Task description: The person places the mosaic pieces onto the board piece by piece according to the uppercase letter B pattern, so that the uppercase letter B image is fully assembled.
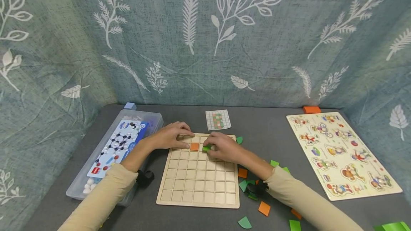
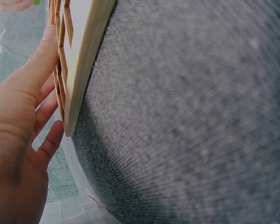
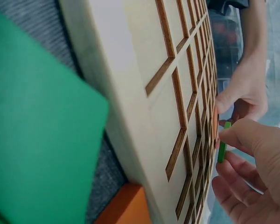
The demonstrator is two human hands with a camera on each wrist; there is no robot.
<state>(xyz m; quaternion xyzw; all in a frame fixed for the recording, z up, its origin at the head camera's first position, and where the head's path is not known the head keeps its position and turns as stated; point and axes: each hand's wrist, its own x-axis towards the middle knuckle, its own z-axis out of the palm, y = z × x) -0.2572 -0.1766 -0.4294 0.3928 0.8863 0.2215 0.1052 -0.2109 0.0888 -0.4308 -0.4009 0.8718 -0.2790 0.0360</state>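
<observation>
To the left of my left hand (image 1: 173, 135) sits a clear plastic box (image 1: 81, 177), a printed molecule sheet (image 1: 120, 140) on it. That hand rests on the far left part of a wooden grid board (image 1: 193, 185), thumb and fingers parted. Just right of my left thumb, an orange square (image 1: 194, 147) lies in one compartment; most of the grid stretches from there toward me. A small pattern card (image 1: 218, 120) lies beyond both hands. My right hand (image 1: 226, 148) pinches a green piece (image 1: 206, 148) between thumb and fingers, over the far part of the grid; I cannot tell whether the piece touches the wood. Nearer me than this hand, beside the board's right edge and around my forearm, loose orange tiles (image 1: 264, 208) and dark green quarter-rounds (image 1: 245, 222) are scattered. Well to its right is a picture puzzle (image 1: 363, 191), with an orange block (image 1: 311, 109) just behind.
</observation>
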